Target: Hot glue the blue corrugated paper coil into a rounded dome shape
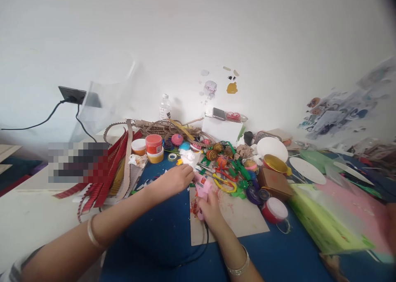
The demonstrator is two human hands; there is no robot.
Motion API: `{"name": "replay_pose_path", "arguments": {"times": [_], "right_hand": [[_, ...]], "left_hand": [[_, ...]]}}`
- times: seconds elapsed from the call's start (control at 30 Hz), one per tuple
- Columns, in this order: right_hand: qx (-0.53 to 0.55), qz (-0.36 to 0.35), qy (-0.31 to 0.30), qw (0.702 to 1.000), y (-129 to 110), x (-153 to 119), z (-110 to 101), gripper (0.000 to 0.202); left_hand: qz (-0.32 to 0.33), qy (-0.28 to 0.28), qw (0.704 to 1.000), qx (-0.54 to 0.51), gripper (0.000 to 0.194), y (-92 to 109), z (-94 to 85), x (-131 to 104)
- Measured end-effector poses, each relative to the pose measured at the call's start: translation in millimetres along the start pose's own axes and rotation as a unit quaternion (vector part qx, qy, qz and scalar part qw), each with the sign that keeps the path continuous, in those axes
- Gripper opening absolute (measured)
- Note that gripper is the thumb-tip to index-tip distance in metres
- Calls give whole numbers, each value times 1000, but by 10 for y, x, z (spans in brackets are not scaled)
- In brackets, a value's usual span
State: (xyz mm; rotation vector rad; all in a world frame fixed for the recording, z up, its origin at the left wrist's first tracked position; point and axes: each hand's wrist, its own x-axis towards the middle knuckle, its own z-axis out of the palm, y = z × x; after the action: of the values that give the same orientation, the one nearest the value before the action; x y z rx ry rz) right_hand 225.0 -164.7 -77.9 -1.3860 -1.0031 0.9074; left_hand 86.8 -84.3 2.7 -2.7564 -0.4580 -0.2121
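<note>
My right hand (pixel 210 209) is wrapped round the handle of a pink hot glue gun (pixel 204 188), whose black cord (pixel 206 236) trails down over the blue table. The gun's nozzle points up and left, close to the fingers of my left hand (pixel 177 178). Those left fingers are pinched together; whatever is between them is hidden. Just beyond them lies a crumpled white tissue (pixel 189 157). Under the gun is a stained beige board (pixel 238 220) with red and orange scraps at its left edge. Scissors with yellow handles (pixel 227 185) rest right of the gun.
Stacked paint tubs (pixel 154 143) and red corrugated strips (pixel 107 178) stand at left. Rolled paper pieces and pinecones (pixel 218 148) crowd the back. A brown box (pixel 274 183), a red tub with white lid (pixel 275 211) and a green packet (pixel 321 222) lie right.
</note>
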Motion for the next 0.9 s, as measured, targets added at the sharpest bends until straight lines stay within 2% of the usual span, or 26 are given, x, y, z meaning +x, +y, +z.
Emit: {"name": "replay_pose_path", "arguments": {"times": [0.13,0.27,0.4,0.47,0.57,0.8,0.9], "right_hand": [[-8,-12,-4,1000,-4,-5,-4,22],[-13,-22,21,999,13,31,-29,17],[2,14,27,1000,34,62,-50,22],[13,33,16,999,31,51,-46,23],[25,45,8,999,10,18,-28,19],[50,89,1,995,-5,-3,0,22],[52,95,-2,994,12,0,-2,23]], "left_hand": [[-11,14,1000,-1,18,6,16,22],[-39,54,997,-50,17,-24,18,6],[-116,137,974,-135,16,-99,-71,-97],[-152,151,964,-159,14,-132,-112,-158],[-160,98,969,-163,17,-157,-98,-224],[-170,-57,968,-174,26,-121,111,-270],[-185,-72,964,-177,27,-78,136,-268]]}}
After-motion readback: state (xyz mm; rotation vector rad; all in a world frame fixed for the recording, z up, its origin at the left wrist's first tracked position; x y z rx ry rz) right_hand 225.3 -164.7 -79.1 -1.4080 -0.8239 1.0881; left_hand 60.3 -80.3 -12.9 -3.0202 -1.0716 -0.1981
